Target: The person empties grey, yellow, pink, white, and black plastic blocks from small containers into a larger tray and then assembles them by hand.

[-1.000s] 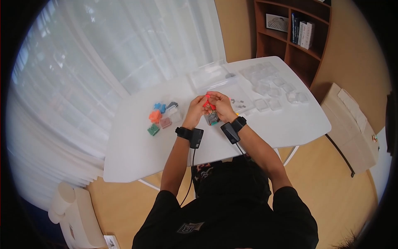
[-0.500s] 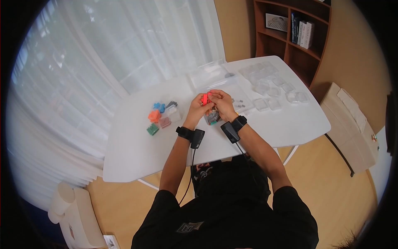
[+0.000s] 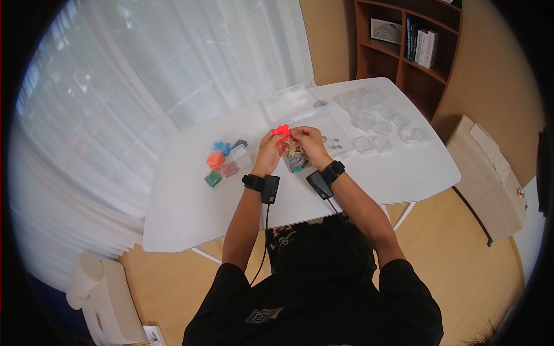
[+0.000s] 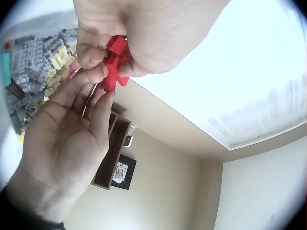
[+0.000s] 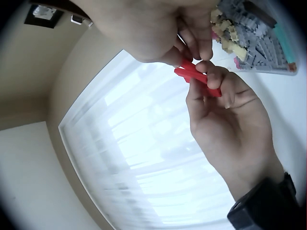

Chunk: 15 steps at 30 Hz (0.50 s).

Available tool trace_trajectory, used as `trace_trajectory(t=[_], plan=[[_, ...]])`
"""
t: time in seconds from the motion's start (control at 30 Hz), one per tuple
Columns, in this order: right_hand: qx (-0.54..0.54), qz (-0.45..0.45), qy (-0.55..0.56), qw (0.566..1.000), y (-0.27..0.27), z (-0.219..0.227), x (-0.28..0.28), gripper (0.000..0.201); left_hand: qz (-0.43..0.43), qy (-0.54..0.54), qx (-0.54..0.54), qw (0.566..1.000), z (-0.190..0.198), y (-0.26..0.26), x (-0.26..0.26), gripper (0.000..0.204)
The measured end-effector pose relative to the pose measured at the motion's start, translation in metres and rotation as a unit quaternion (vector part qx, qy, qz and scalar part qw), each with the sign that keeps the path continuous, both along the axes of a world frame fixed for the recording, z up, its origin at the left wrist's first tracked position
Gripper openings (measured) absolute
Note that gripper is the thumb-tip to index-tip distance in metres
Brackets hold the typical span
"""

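A small red brick piece [image 3: 281,131] is held up between both hands above the white table [image 3: 190,207]. My left hand [image 3: 274,138] pinches it from the left, with thumb and fingers curled on it [image 4: 115,60]. My right hand [image 3: 295,137] grips its other end with its fingertips [image 5: 196,50]. Under the hands stands a clear box [image 3: 296,157] filled with grey, beige and other small bricks [image 4: 36,72]. In the right wrist view the red piece [image 5: 197,76] sits between the two hands.
Small boxes of coloured bricks [image 3: 223,161] lie left of the hands. A clear tray [image 3: 291,104] and several clear lidded boxes [image 3: 378,124] lie behind and to the right. A bookshelf [image 3: 407,52] and a cardboard box [image 3: 487,173] stand beyond the table's right edge.
Both hands have raised the red piece a little up and away from the brick box. The box, half covered by the hands before, now shows below them.
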State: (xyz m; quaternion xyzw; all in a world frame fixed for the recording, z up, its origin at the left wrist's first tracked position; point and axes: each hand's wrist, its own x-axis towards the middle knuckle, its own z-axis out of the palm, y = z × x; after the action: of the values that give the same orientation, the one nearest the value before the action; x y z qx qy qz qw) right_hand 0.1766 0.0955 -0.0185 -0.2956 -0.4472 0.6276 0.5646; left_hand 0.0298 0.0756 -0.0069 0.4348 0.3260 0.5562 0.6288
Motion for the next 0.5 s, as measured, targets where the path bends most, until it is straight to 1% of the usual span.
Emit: trace_trajectory(t=[0.03, 0.07, 0.13, 0.17, 0.23, 0.27, 0.33, 0.37, 0.4, 0.43, 0.47, 0.5], plan=[[0.007, -0.014, -0.027, 1.000, -0.002, 0.002, 0.000, 0.017, 0.000, 0.000, 0.000, 1.000, -0.001, 0.000, -0.001, 0.017], [0.007, -0.014, -0.027, 1.000, -0.001, 0.002, 0.001, 0.017, 0.004, 0.000, -0.009, 1.000, 0.001, -0.001, 0.000, 0.017], [0.016, -0.041, -0.058, 0.997, 0.001, 0.001, 0.003, 0.016, 0.007, 0.000, -0.018, 1.000, 0.004, -0.003, 0.001, 0.017], [0.015, -0.041, -0.058, 0.997, 0.003, 0.001, 0.003, 0.016, -0.001, -0.008, -0.026, 1.000, 0.005, -0.004, 0.002, 0.018], [0.028, -0.076, -0.080, 0.993, 0.007, 0.000, 0.005, 0.016, -0.011, -0.014, -0.034, 0.999, 0.007, -0.005, 0.001, 0.018], [0.027, -0.076, -0.079, 0.994, 0.008, -0.001, 0.006, 0.016, -0.017, -0.032, -0.049, 0.998, 0.007, -0.005, 0.000, 0.017], [0.032, -0.064, -0.040, 0.997, 0.010, -0.002, 0.007, 0.016, -0.026, -0.049, -0.063, 0.996, 0.007, -0.005, 0.001, 0.016], [0.032, -0.065, -0.039, 0.997, 0.010, -0.002, 0.008, 0.016, -0.003, -0.059, -0.071, 0.996, 0.007, -0.005, 0.002, 0.013], [0.026, -0.058, -0.017, 0.998, 0.010, -0.002, 0.008, 0.016, 0.020, -0.069, -0.078, 0.994, 0.006, -0.005, 0.002, 0.011], [0.021, -0.051, 0.006, 0.998, 0.010, -0.002, 0.008, 0.017, 0.020, -0.069, -0.077, 0.994, 0.005, -0.004, 0.001, 0.011], [0.021, -0.051, 0.007, 0.998, 0.011, -0.003, 0.009, 0.017, 0.024, -0.052, -0.063, 0.996, 0.002, -0.002, 0.000, 0.011], [0.013, -0.031, 0.018, 0.999, 0.013, -0.004, 0.010, 0.017, 0.028, -0.035, -0.050, 0.998, -0.002, 0.000, -0.001, 0.012]])
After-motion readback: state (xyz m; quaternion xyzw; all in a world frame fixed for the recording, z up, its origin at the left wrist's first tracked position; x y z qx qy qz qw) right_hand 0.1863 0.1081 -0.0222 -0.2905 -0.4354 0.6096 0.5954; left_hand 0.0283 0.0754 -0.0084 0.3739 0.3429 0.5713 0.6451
